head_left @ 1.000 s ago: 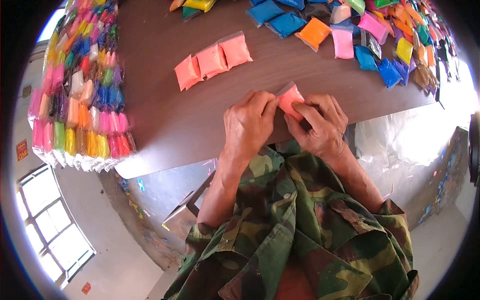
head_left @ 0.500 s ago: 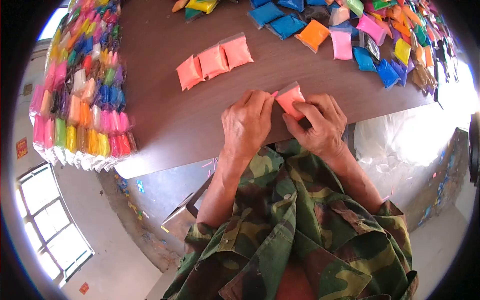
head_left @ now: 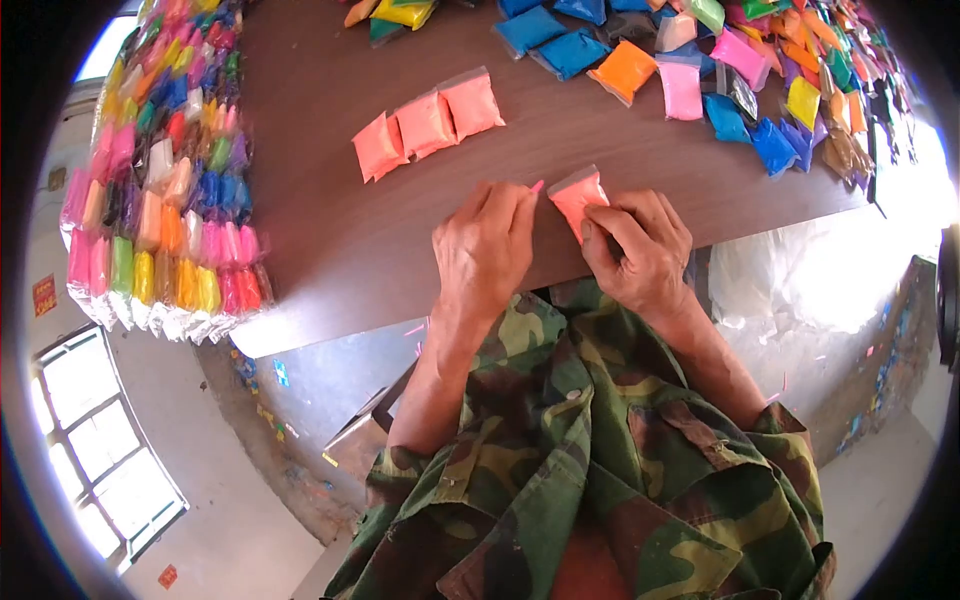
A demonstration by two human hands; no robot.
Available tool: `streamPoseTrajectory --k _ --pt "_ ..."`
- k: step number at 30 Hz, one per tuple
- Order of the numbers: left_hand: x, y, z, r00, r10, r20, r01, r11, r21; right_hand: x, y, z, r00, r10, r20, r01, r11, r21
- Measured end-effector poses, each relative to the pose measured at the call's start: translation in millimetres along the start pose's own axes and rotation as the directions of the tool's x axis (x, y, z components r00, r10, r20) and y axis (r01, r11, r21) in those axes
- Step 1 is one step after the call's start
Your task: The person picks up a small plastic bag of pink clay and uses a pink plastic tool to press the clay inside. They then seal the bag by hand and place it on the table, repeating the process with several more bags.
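Note:
Near the table's front edge, my right hand (head_left: 640,238) pinches a small coral-pink clear packet (head_left: 577,197) between thumb and fingers. The packet's clear sealed edge points away from me. To its left my left hand (head_left: 487,238) is closed, apart from the packet. A small bright pink tip (head_left: 537,186) sticks out past its fingers; the rest is hidden, and I cannot make out what it is. Farther back on the table, three more coral-pink packets (head_left: 428,124) lie in a slanted row, touching or overlapping.
Stacked rows of multicoloured packets (head_left: 160,230) line the left side of the brown table (head_left: 330,230). A loose heap of coloured packets (head_left: 780,60) covers the back right. Yellow and green packets (head_left: 402,12) lie at the far edge. Clear plastic (head_left: 770,280) hangs below the table at right.
My left hand has moved a little left, away from the packet, taking the pink tip with it. My right hand holds the packet in nearly the same place.

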State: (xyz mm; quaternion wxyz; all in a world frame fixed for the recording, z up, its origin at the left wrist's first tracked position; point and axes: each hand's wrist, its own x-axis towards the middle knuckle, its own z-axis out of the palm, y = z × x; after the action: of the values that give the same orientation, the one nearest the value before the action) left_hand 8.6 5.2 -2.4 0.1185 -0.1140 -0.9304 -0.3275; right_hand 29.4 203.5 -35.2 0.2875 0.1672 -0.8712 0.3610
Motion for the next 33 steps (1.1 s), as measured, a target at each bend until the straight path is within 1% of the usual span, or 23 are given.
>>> streamPoseTrajectory --k 2,5,8,11,14,17,20,23,26,27,29,30,32,33 --pt "-6.0 11.9 -1.3 1.000 -0.009 0.030 0.012 0.993 -0.117 0.4 -1.3 -1.5 1.000 0.011 0.010 -0.010 1.000 -0.012" --pt "-8.2 21.8 6.3 0.995 0.062 0.074 -0.054 0.993 -0.104 0.2 -0.6 -1.1 1.000 0.010 0.002 -0.010 1.000 -0.007" --pt "10.7 19.5 3.0 0.982 0.105 0.158 -0.100 0.994 -0.037 1.1 -1.0 -2.0 1.000 0.011 -0.007 -0.011 1.000 -0.002" --pt "25.7 4.1 4.4 0.976 0.136 0.168 -0.140 0.990 0.013 1.9 -0.3 -0.4 1.000 0.003 -0.016 -0.003 1.000 0.012" --pt "34.8 6.7 -3.1 0.983 0.063 0.172 -0.063 0.998 -0.003 1.8 0.7 0.6 0.999 -0.003 -0.041 0.004 1.000 0.023" --pt "28.6 13.9 3.1 0.958 0.240 0.155 -0.211 0.960 -0.184 -0.2 -1.1 -2.9 0.999 0.017 -0.032 -0.016 1.000 0.021" --pt "36.2 10.5 4.4 0.962 0.141 0.235 -0.143 0.990 -0.010 1.4 -0.3 -1.2 0.999 0.008 -0.036 -0.006 0.999 0.035" --pt "42.2 -4.8 -2.9 0.983 0.038 0.182 -0.055 0.994 0.091 -3.2 2.6 -2.4 1.000 0.007 -0.022 -0.006 0.999 0.047" --pt "20.3 -19.8 -30.3 0.982 -0.083 0.172 0.076 0.996 0.049 -1.6 -3.0 -7.4 0.998 0.061 -0.011 -0.061 0.997 0.056" --pt "11.5 -29.0 -37.6 0.990 -0.078 0.120 0.067 0.994 0.088 1.8 -4.9 -7.9 0.997 0.078 -0.009 -0.078 0.995 0.063" --pt "-8.3 -49.1 -50.1 0.997 -0.072 0.016 0.068 0.984 0.166 5.7 -9.8 -8.8 0.992 0.129 0.012 -0.129 0.992 -0.013" --pt "-14.4 -55.7 -56.3 0.999 -0.032 -0.007 0.032 0.973 0.228 7.5 -12.8 -9.9 0.988 0.152 0.024 -0.151 0.987 -0.050" --pt "-24.8 -63.2 -68.0 0.998 0.043 -0.051 -0.023 0.936 0.352 9.8 -20.5 -16.8 0.962 0.233 0.141 -0.215 0.968 -0.133" --pt "-26.7 -62.4 -72.2 0.990 0.103 -0.096 -0.055 0.911 0.409 12.2 -23.2 -20.0 0.942 0.273 0.194 -0.239 0.954 -0.179"
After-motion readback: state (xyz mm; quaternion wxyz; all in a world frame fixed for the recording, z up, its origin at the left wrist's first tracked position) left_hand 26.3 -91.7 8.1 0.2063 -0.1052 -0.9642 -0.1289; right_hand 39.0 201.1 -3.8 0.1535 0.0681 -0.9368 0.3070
